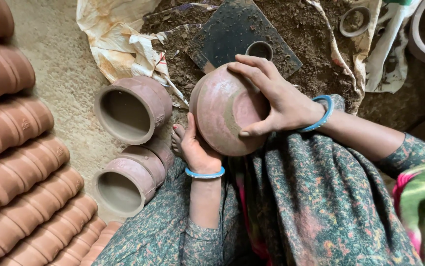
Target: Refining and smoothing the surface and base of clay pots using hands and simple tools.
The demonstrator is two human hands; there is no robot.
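Note:
A round, wet clay pot (222, 111), pinkish brown, rests on my lap with its rounded bottom facing up. My left hand (197, 148) cups it from below on the left side, thumb up along its wall. My right hand (276, 96) lies over its right side, fingers spread across the top edge and thumb pressed low on the clay. Both wrists carry blue bangles. My patterned green clothing (311, 197) lies under the pot.
Two unfired clay pots (131, 108) (129, 180) lie on their sides at my left. Rows of stacked brown clay pots (15, 162) fill the left edge. Ahead are loose soil, a dark flat board (237, 29), crumpled paper (119, 44) and a white ring (355, 19).

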